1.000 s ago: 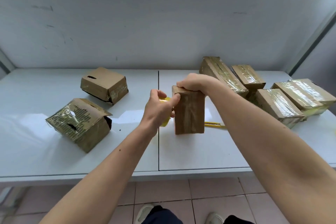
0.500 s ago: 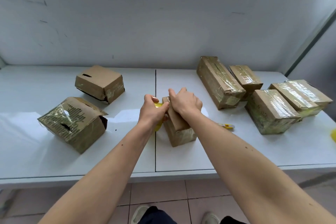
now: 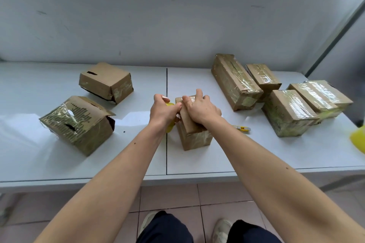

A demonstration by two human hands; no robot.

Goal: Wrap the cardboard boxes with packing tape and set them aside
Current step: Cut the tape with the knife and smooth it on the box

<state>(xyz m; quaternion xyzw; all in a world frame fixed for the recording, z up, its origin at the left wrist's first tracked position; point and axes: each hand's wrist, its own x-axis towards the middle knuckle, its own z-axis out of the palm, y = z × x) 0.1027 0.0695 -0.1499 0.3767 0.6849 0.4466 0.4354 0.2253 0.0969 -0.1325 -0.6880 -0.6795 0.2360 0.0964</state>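
Taping the small box (image 3: 194,130) at table centre: right hand (image 3: 201,109) presses flat on top; left hand (image 3: 164,110) grips the yellow tape roll (image 3: 170,126) at its nine o'clock; four wrapped boxes (image 3: 288,113) sit at two o'clock; two torn boxes (image 3: 79,122) at ten o'clock seem left.

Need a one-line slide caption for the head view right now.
Right hand presses flat on a small cardboard box while the left hand grips a yellow tape roll against its side.
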